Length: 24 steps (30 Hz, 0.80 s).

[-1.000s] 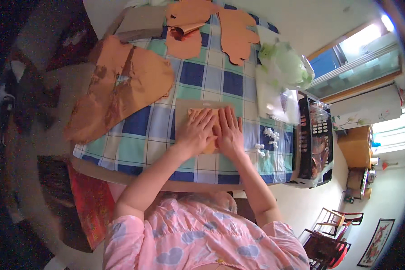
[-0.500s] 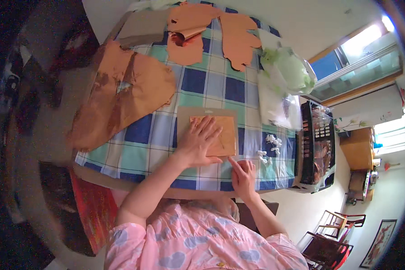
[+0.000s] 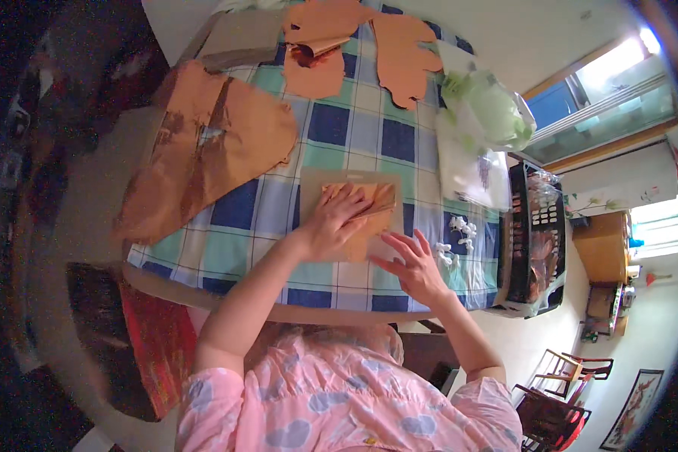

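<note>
**Left hand flat on a copper-coloured square**

From where I stand, its fingers look released, spread across the square, which sits inside the outline of a greyish packet on the checked cloth. The right hand has parted fingers by the packet's right edge; any grip, I can't tell.

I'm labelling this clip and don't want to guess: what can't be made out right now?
All in the head view:
Part of the copper-coloured sheet: covered by the left hand.
Whether the right hand touches it: fingertips too blurred.
What the black crate holds: blur and glare.
Far end of the orange piece: cut off by the top edge.
What the white bits are: too small.
</note>
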### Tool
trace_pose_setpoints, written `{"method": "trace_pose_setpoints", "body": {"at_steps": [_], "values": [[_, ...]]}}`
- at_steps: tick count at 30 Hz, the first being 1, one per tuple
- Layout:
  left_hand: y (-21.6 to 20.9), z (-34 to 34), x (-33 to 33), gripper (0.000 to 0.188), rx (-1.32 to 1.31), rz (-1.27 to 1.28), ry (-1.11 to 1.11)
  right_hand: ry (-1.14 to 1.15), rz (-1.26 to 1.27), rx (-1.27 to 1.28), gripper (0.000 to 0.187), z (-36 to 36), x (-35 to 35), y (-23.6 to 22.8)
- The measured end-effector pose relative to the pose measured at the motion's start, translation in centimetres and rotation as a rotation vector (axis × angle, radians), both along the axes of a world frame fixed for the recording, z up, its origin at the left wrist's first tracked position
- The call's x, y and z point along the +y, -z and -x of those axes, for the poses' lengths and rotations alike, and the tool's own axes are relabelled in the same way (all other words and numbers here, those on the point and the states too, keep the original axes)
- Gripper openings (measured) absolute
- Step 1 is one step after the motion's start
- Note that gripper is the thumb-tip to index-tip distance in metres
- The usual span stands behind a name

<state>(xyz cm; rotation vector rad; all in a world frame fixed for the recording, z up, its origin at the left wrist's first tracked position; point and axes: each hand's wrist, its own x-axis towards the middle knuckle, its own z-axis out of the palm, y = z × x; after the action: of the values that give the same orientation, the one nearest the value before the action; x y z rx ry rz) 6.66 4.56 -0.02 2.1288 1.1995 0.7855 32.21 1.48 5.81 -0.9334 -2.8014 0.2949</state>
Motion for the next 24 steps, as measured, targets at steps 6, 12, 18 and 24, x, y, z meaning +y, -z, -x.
{"method": "trace_pose_setpoints", "body": {"at_steps": [6, 12, 18, 24], "values": [[-1.0, 0.3, -0.1, 0.051, -0.044, 0.047, 0.024, -0.095, 0.101, 0.003, 0.062, 2.0, 0.9, 0.8], [-0.3, 0.2, 0.0, 0.053, -0.063, 0.085, 0.009, 0.057, 0.156, 0.172, 0.054, 3.3, 1.0, 2.4], [-0.7, -0.1, 0.2, 0.052, -0.029, 0.134, 0.009, 0.287, -0.025, 0.159, 0.047, 5.3, 1.5, 3.5], [-0.9, -0.2, 0.0, 0.052, 0.067, 0.060, 0.022, 0.377, -0.079, 0.056, 0.045, 6.8, 1.2, 3.5]]}}
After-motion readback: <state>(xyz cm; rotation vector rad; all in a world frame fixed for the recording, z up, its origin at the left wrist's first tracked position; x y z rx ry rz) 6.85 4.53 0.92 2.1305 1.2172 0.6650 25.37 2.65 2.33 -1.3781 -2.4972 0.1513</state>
